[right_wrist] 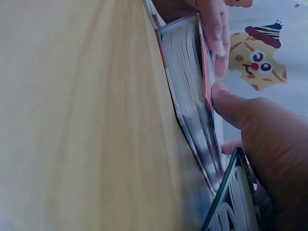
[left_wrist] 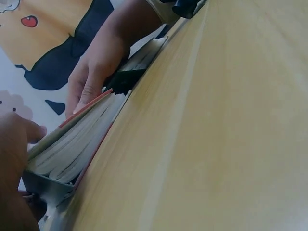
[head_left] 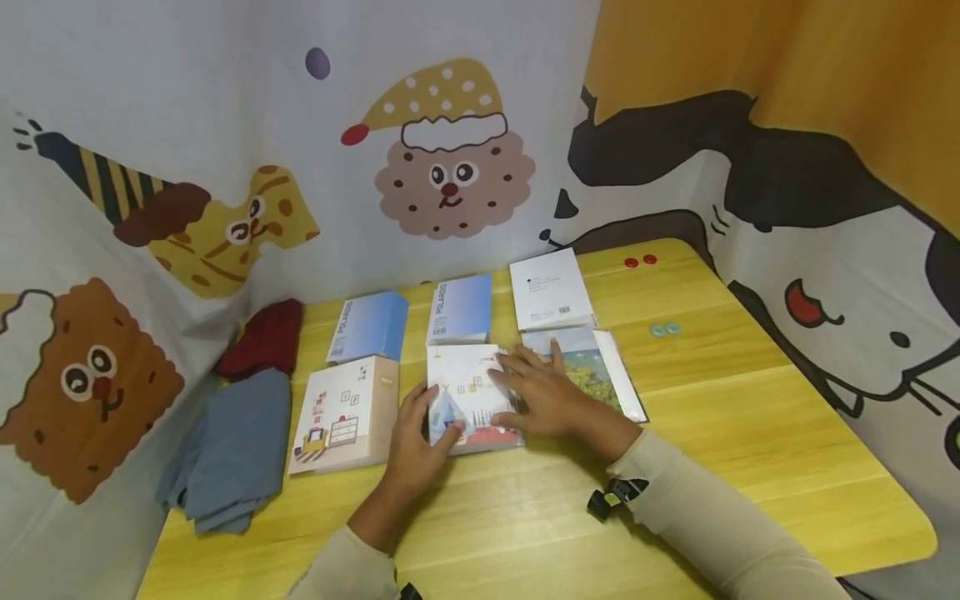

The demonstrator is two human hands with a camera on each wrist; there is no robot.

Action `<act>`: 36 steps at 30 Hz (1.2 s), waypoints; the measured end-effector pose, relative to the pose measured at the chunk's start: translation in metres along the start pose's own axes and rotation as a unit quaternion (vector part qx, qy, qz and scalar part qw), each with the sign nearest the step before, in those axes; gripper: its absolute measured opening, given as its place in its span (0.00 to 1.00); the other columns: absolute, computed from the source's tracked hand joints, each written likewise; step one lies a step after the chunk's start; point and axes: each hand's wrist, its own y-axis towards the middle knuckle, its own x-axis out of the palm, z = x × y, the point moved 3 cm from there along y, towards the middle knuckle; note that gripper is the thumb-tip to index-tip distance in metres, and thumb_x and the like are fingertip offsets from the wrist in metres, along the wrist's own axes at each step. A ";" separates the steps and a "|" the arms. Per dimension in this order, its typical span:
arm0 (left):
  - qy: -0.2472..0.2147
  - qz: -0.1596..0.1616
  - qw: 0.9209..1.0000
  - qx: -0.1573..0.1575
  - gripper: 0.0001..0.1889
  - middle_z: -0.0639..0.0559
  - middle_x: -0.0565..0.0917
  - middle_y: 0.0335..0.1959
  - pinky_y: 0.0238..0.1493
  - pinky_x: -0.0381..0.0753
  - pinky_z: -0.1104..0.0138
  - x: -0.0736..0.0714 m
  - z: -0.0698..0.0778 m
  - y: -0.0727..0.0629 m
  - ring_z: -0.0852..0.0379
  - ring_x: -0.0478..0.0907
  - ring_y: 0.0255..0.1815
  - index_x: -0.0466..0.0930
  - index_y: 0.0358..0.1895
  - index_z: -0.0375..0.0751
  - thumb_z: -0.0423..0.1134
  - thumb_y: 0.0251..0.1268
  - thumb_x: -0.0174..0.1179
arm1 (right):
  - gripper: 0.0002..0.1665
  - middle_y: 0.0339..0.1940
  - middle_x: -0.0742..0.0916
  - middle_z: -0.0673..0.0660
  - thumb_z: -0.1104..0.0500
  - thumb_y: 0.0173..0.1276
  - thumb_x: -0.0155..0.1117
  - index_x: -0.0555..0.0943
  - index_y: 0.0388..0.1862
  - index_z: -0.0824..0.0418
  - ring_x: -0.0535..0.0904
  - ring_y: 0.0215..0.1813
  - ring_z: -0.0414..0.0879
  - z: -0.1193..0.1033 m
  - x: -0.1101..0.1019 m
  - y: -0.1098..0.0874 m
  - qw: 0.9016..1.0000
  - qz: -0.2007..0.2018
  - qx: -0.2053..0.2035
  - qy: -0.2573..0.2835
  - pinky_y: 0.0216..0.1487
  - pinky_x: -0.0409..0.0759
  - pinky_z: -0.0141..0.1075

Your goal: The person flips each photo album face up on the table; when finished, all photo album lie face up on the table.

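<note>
Fingers (head_left: 411,402) of the left hand (head_left: 417,443) grasp the illustrated photo album (head_left: 471,398) at its left side, mid near row on the bench (head_left: 517,517); the right hand (head_left: 545,393) rests spread on its cover. Probably stiff, somewhat heavy (many pages), it is best taken at the spine.

There on the yellow table (head_left: 787,450), the left hand (head_left: 417,446) holds a white book (head_left: 463,379), the right hand (head_left: 546,393) resting on its cover; a pinkish book (head_left: 337,408) and a landscape-covered book (head_left: 596,367) flank it.
</note>
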 end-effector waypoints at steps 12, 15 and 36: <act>0.130 0.049 0.984 0.114 0.32 0.30 0.74 0.78 0.71 0.78 0.32 -0.061 -0.003 0.015 0.28 0.75 0.77 0.78 0.71 0.27 0.37 0.67 0.77 | 0.48 0.90 0.67 0.60 0.23 0.78 0.55 0.71 0.85 0.50 0.56 0.91 0.67 -0.013 -0.011 0.012 1.000 0.008 -0.003 -0.010 0.80 0.39 0.85; 0.168 0.032 0.979 0.111 0.35 0.30 0.72 0.79 0.70 0.77 0.30 -0.079 -0.014 0.014 0.27 0.72 0.78 0.77 0.74 0.29 0.39 0.67 0.77 | 0.48 0.90 0.66 0.60 0.23 0.79 0.55 0.71 0.85 0.50 0.55 0.92 0.66 -0.025 -0.011 0.022 1.000 0.010 -0.011 -0.003 0.80 0.39 0.85; 0.183 -0.176 0.967 0.008 0.55 0.24 0.56 0.87 0.72 0.41 0.12 -0.118 -0.044 0.001 0.14 0.44 0.87 0.68 0.84 0.39 0.50 0.53 0.86 | 0.48 0.94 0.58 0.53 0.27 0.78 0.60 0.64 0.89 0.45 0.47 0.95 0.58 -0.103 0.026 0.099 0.994 -0.097 0.040 0.039 0.85 0.39 0.79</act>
